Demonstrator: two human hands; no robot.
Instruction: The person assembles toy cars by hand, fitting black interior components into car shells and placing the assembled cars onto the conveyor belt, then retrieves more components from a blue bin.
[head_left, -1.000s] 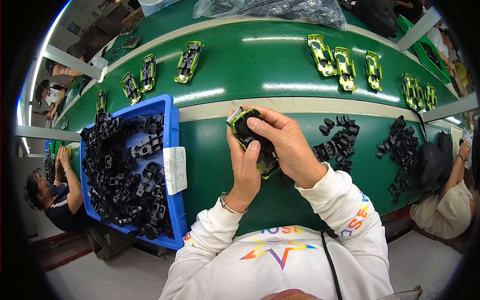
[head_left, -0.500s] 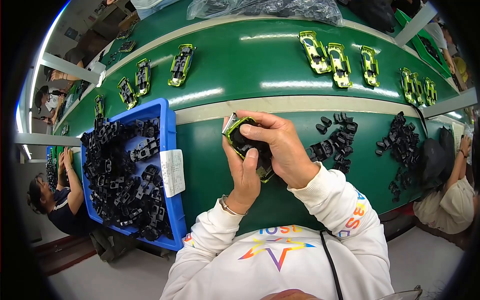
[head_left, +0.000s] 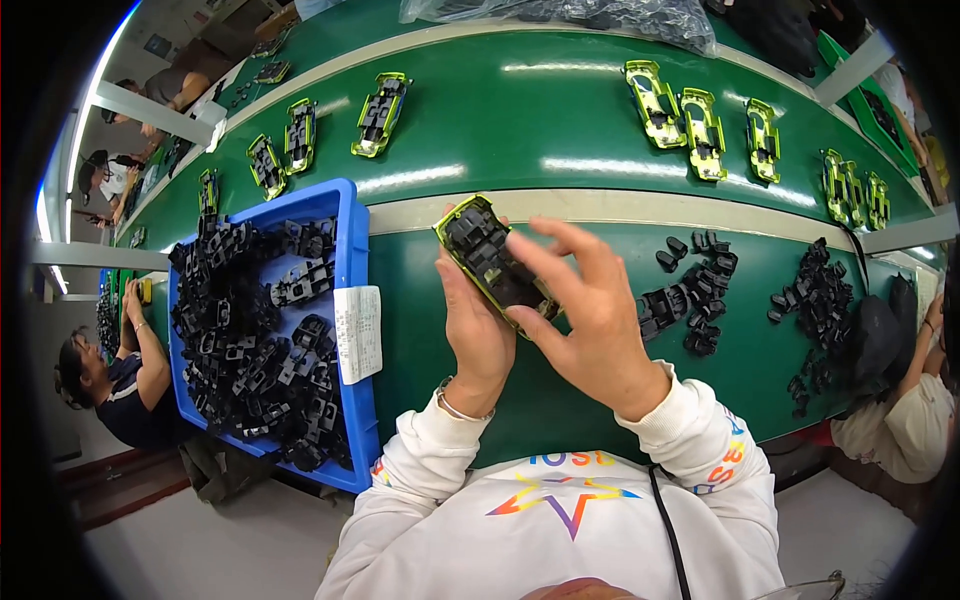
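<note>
My left hand (head_left: 477,335) holds a toy car body (head_left: 482,245) from beneath and along its left side. The shell has a yellow-green rim, and black seats and interior parts fill its open underside, which faces up. Over the car's right side, my right hand (head_left: 592,325) has its fingers spread. Its thumb and index fingertip are at or just above the car; whether they touch it I cannot tell. Loose black seat parts (head_left: 712,275) lie on the green table to the right of my hands.
A blue bin (head_left: 362,430) full of black interior pieces (head_left: 250,350) stands at left, a paper label (head_left: 358,335) on its side. Beyond a pale ledge (head_left: 640,210), several green car bodies (head_left: 705,135) sit on a green surface. More black parts (head_left: 820,295) lie far right. Co-workers sit at both sides.
My right hand has loosened from the car and its fingers have spread. The car has tilted so its black interior shows more fully, resting in my left hand. The whole view has shifted slightly.
</note>
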